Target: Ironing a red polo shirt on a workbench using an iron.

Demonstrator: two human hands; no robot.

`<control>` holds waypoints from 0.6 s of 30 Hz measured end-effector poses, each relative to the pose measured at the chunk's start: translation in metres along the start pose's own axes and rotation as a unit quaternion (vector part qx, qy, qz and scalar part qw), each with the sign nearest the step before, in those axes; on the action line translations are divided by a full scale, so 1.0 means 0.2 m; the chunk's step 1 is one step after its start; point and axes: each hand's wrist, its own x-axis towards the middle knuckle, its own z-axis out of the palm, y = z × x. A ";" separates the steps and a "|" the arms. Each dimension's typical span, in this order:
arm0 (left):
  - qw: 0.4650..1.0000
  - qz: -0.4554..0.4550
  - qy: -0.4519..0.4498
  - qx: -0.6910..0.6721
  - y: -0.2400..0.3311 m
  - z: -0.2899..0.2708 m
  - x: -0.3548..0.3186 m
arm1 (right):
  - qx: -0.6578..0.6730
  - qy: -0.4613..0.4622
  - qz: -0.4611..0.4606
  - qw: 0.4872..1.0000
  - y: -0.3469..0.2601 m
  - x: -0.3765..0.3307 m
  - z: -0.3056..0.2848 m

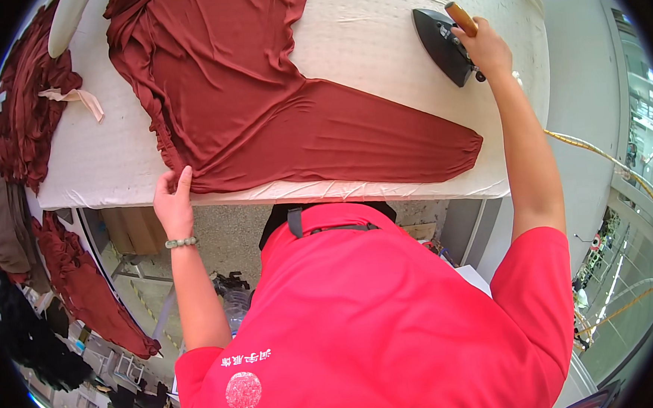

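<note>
A dark red long-sleeved garment [237, 82] lies spread over a padded cream ironing table [365, 41]. Its sleeve reaches right along the near edge and ends in a gathered cuff; whether it is a blouse or a dress I cannot tell. At the garment's near left corner, my left hand [174, 206] has thumb and fingers closed on the cloth. My right hand [487, 50] grips the wooden handle of a black iron [440, 47] at the far right of the table. The iron rests on the cream cover, apart from the garment.
More dark red cloth [25, 103] is heaped on the table's left end, beside a pale pink strip [81, 99]. A white rounded arm [69, 21] juts in at the far left. Further garments [84, 279] hang left. A yellowish cable [600, 153] runs at the right.
</note>
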 end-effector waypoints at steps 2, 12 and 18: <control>0.999 -0.023 -0.037 0.017 -0.01 -0.01 -0.01 | 0.045 0.204 -0.209 0.955 0.01 -0.17 -0.01; 0.981 0.123 0.050 -0.145 0.33 0.11 -0.07 | 0.309 -0.108 0.290 0.899 0.68 -1.11 0.50; 0.913 0.306 -0.234 0.132 0.63 0.00 0.73 | 0.460 -0.139 0.264 0.837 0.48 -0.72 0.15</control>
